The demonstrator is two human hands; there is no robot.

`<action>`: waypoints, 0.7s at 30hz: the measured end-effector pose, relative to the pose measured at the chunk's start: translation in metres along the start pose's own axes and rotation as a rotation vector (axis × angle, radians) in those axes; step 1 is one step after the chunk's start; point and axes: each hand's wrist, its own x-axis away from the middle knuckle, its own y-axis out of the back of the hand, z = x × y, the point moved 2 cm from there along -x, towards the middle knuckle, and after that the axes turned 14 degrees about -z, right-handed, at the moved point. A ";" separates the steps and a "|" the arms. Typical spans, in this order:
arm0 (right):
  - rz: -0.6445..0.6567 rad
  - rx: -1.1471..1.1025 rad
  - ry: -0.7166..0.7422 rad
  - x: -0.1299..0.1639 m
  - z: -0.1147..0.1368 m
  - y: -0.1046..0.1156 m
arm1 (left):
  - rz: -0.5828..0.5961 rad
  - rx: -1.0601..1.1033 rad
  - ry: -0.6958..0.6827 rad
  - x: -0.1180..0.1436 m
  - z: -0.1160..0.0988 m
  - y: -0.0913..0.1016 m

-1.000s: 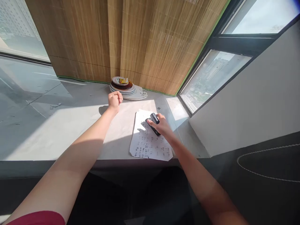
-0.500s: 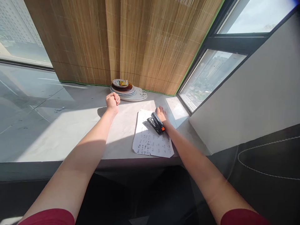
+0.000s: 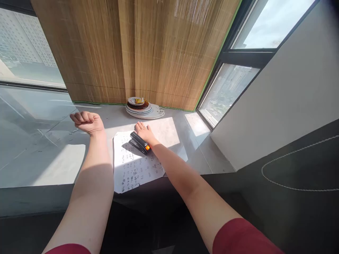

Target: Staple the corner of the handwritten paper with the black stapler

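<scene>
Stapler: black body, orange end nearest the person; lies flat on the sheet's upper right part.
Sheet: white, handwritten, near edge overhanging the ledge.
Right hand: flat, fingers released, resting just beside the stapler, apparently touching it.
Left hand: clenched, holding nothing, raised well left of the sheet.
Risk: a nudge from the right hand may slide stapler and sheet off the overhanging edge.
Plates: 1 stack, behind.

Single head view, looking forward and down over window ledge, arm's reach away
</scene>
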 end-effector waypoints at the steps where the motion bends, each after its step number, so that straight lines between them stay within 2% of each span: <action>1: 0.003 -0.009 0.017 -0.002 0.006 -0.003 | -0.015 -0.017 0.031 0.000 0.001 0.000; 4: -0.006 -0.023 0.030 -0.004 0.013 -0.007 | -0.019 -0.087 0.151 0.008 0.011 -0.005; 7: -0.032 -0.023 0.032 0.001 0.003 -0.002 | 0.006 -0.192 0.285 0.020 0.024 -0.011; 10: -0.017 -0.003 0.014 0.013 -0.025 0.012 | 0.039 -0.263 0.438 0.030 0.037 -0.016; 15: -0.005 0.085 -0.104 0.043 -0.093 0.047 | 0.105 -0.334 0.687 0.056 0.062 -0.030; 18: -0.019 0.118 -0.180 0.059 -0.123 0.061 | 0.079 -0.527 0.747 0.085 0.081 -0.037; 21: -0.026 0.115 -0.186 0.066 -0.135 0.064 | 0.199 -0.753 0.704 0.123 0.098 -0.044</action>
